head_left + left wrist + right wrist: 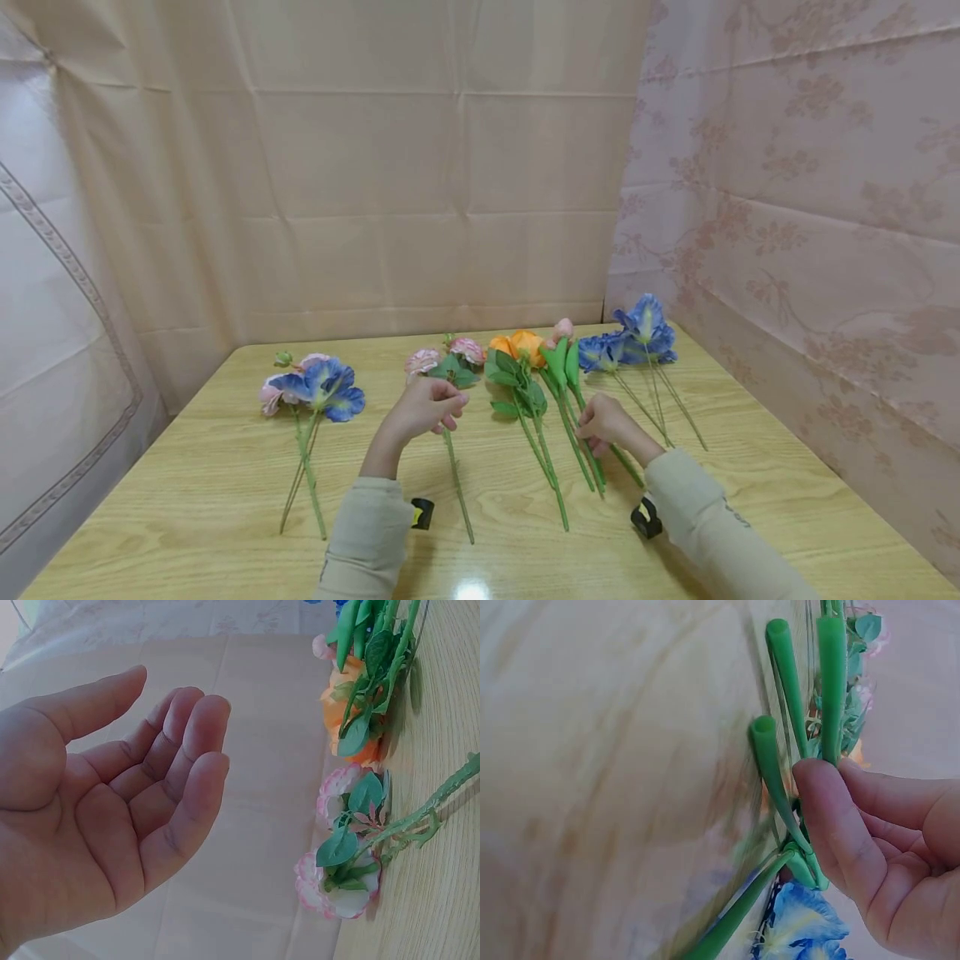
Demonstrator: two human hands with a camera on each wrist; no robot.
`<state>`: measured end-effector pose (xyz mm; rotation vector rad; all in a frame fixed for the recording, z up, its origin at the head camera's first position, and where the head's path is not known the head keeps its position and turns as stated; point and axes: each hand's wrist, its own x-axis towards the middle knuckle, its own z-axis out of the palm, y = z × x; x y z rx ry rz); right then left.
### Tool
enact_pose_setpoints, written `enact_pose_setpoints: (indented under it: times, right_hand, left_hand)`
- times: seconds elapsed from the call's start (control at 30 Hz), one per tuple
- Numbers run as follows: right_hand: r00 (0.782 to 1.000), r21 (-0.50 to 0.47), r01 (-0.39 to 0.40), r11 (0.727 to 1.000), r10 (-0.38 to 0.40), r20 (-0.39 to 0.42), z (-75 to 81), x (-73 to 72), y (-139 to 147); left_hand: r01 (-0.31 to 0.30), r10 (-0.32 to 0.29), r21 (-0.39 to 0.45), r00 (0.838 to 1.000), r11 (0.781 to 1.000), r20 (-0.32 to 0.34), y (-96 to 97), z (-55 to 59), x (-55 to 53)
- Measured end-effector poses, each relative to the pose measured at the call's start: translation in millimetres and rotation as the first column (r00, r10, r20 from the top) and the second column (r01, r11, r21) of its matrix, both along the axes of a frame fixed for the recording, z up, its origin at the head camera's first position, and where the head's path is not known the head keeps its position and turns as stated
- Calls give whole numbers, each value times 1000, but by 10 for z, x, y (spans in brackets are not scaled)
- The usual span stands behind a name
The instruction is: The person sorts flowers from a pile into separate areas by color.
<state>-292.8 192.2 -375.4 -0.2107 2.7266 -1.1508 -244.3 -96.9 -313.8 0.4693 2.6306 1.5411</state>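
Note:
My right hand (606, 423) pinches a thick green stem (831, 682) between thumb and fingertips, among the pink tulips (562, 329) with long green leaves. Other hollow-ended tulip stems (780, 675) lie beside it, close to the table. In the head view my left hand (426, 408) hovers over the stem of a pink-and-white flower spray (423, 361). Its fingers (202, 772) curve loosely around nothing, with the thumb apart, as the left wrist view shows. That spray's green leaves and second bloom lie just beyond the hand.
Orange flowers (527, 346) with green leaves lie between the two hands. Several blue flowers (647, 329) are at the back right of the wooden table (210, 500). A blue flower (330, 390) and pale pink blooms (273, 396) lie at left, stems crossed. Curtains (360, 167) stand behind.

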Motion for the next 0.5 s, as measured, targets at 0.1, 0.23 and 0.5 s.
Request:
enact_pose_setpoints:
  times: [0.1, 0.23, 0.5]
  right_hand:
    - [1000, -2, -11, 1000, 11, 10, -3, -2, 3]
    - [1000, 3, -18, 1000, 18, 7, 11, 22, -3]
    - [998, 70, -45, 997, 48, -47, 26, 67, -41]
  left_hand:
    - [1, -1, 3, 1000, 1000, -1, -2, 0, 3]
    - [2, -2, 2, 1000, 1000, 2, -7, -6, -1]
    - [-22, 22, -25, 1000, 999, -3, -28, -21, -27]
